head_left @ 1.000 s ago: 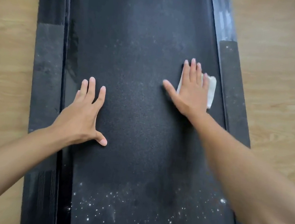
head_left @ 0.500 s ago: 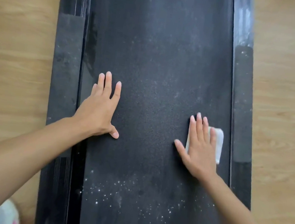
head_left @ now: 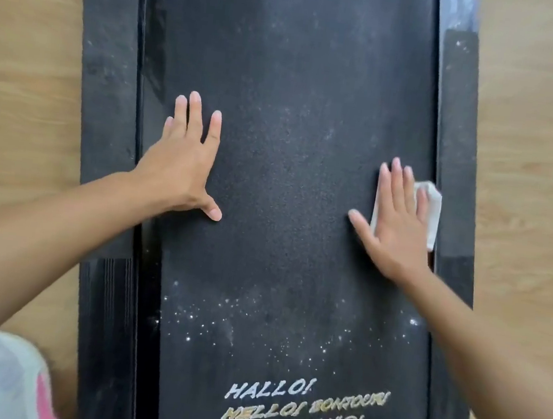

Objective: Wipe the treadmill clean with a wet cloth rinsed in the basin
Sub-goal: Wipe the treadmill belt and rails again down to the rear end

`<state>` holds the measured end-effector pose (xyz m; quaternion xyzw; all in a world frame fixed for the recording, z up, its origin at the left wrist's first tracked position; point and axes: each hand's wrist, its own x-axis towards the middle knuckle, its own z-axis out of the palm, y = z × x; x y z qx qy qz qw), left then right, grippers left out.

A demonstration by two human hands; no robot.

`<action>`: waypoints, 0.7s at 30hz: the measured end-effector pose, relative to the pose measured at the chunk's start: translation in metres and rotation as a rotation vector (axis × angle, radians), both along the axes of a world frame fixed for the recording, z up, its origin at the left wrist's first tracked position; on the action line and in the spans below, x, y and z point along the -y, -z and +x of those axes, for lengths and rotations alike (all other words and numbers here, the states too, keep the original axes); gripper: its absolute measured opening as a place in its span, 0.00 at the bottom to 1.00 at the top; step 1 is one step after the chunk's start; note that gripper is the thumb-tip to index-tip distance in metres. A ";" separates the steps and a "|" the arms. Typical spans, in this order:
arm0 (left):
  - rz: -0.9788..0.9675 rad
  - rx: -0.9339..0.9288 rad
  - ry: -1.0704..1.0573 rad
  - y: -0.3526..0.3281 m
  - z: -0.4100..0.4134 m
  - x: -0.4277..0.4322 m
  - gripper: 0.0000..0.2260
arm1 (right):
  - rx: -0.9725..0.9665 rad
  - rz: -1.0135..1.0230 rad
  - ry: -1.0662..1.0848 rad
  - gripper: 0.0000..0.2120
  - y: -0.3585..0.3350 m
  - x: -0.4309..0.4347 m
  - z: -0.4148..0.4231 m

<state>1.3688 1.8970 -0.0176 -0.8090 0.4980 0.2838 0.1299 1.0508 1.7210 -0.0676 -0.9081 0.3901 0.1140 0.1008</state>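
The treadmill belt is black and dull, with a rough, grainy skin like sandpaper and lots of tiny pale specks on it. The words on it look like worn gold and white paint. The side strip looks dark, dull and gritty too, and the ribbed part next to it looks like smoother, slightly shiny plastic. The cloth is white and soft, and the floor is smooth, pale wood.

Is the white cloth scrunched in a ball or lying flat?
Flat. The cloth lies on the treadmill belt, pressed under the right hand, fingers straight; only edges show.
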 end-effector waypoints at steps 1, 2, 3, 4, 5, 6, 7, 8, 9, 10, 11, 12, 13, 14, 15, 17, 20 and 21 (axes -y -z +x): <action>-0.002 -0.005 0.000 -0.001 0.001 0.000 0.74 | -0.031 0.032 -0.018 0.42 -0.002 -0.034 -0.030; -0.003 -0.011 -0.001 -0.001 0.001 0.000 0.74 | -0.068 0.061 -0.021 0.42 -0.002 -0.056 -0.052; -0.007 -0.009 -0.007 -0.001 0.001 0.000 0.74 | -0.085 0.079 -0.012 0.42 -0.001 -0.062 -0.060; -0.009 -0.002 -0.012 0.000 0.001 0.001 0.75 | -0.075 0.086 -0.002 0.41 0.003 -0.054 -0.055; -0.008 -0.001 -0.011 0.001 0.001 0.003 0.75 | -0.055 0.060 0.006 0.42 0.005 -0.038 -0.038; -0.007 -0.002 -0.011 0.003 0.001 0.003 0.75 | -0.027 0.033 0.008 0.42 0.009 -0.016 -0.014; -0.008 0.004 -0.015 0.005 0.001 0.003 0.75 | 0.007 0.008 0.013 0.42 0.013 0.010 0.016; -0.011 0.011 -0.016 0.007 0.002 0.003 0.75 | 0.041 -0.017 0.027 0.43 0.016 0.040 0.046; -0.009 0.012 -0.011 0.009 0.002 0.003 0.75 | 0.068 -0.044 0.042 0.43 0.016 0.072 0.077; -0.006 0.011 -0.004 0.010 0.002 0.002 0.75 | 0.085 -0.061 0.058 0.44 0.013 0.101 0.104; -0.005 0.011 -0.002 0.011 0.003 0.001 0.75 | 0.093 -0.070 0.073 0.45 0.009 0.124 0.127; -0.007 0.014 -0.003 0.012 0.004 0.000 0.75 | 0.094 -0.071 0.089 0.46 0.007 0.141 0.145; -0.007 0.017 0.001 0.012 0.004 0.000 0.75 | 0.096 -0.070 0.114 0.47 0.006 0.151 0.155; -0.004 0.016 0.009 0.012 0.004 0.001 0.75 | 0.099 -0.056 0.136 0.47 0.005 0.153 0.158; -0.001 0.021 0.013 0.012 0.004 0.002 0.75 | 0.108 -0.037 0.139 0.47 0.004 0.146 0.155; 0.015 0.031 0.022 0.011 0.004 0.004 0.75 | 0.116 0.000 0.130 0.46 0.002 0.111 0.133; 0.031 0.033 0.012 0.011 0.004 0.003 0.75 | 0.086 0.021 0.116 0.42 0.007 0.029 0.077; 0.029 0.034 0.005 0.011 0.004 0.004 0.75 | 0.076 0.047 0.101 0.39 0.008 0.006 0.059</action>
